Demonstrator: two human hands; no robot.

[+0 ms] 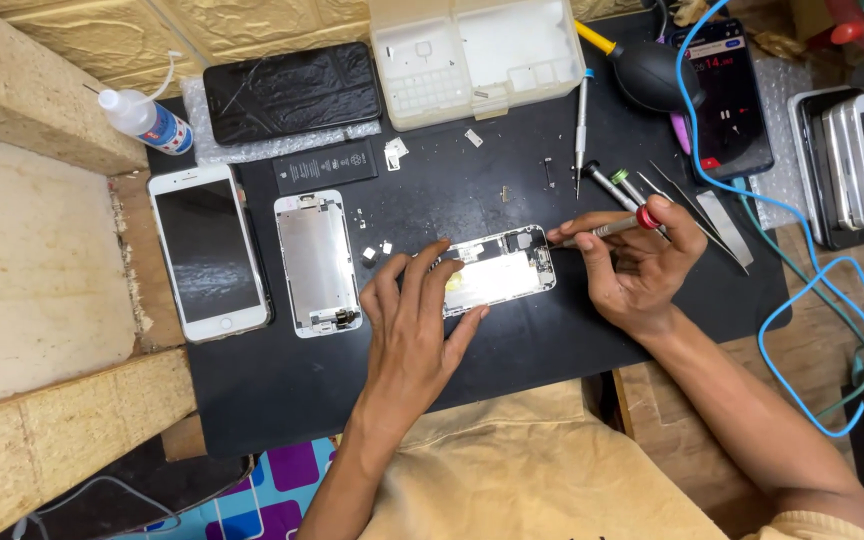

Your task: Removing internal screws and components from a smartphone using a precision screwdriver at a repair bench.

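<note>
Right hand [635, 262] clenched on red-capped screwdriver [612, 227], tip at right end of opened phone body [497, 270] lying mid black mat [282, 380]. Left hand [415, 320] pins the body down, fingers spread, grasping nothing. Screen panel [317, 262] and white phone [207, 250] lie left of it.

On the mat [282, 390], an opened phone [497, 272] lies at the middle under both hands. Left of it lies a screen panel [317, 262], then a whole phone [208, 250] over the mat's left edge. A parts tray [472, 55] sits at the far edge.
</note>
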